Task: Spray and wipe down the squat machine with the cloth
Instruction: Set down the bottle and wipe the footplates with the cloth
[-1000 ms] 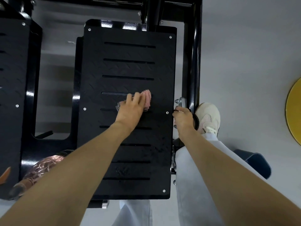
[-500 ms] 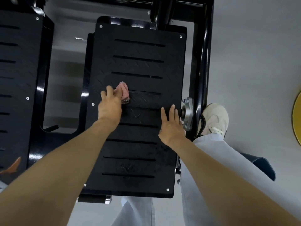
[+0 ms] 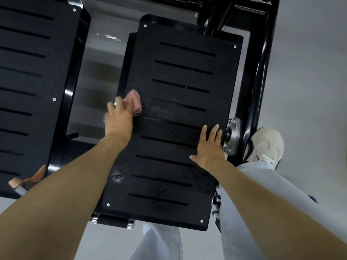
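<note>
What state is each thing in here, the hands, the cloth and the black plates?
right footplate: smudged near its lower end.
pink cloth: bunched, at that plate's left edge.
left hand: holds the cloth, blurred.
right hand: flat on that plate, fingers straight.
left footplate: no hand on it.

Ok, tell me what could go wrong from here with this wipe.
1. The left hand holds the cloth right at the left edge of the plate; a further stroke may slip off into the gap.
2. The right hand lies flat beside the bearing bracket; if the plate tilts under the push, fingers might get pinched.
3. The cloth could snag in a slot.
</note>
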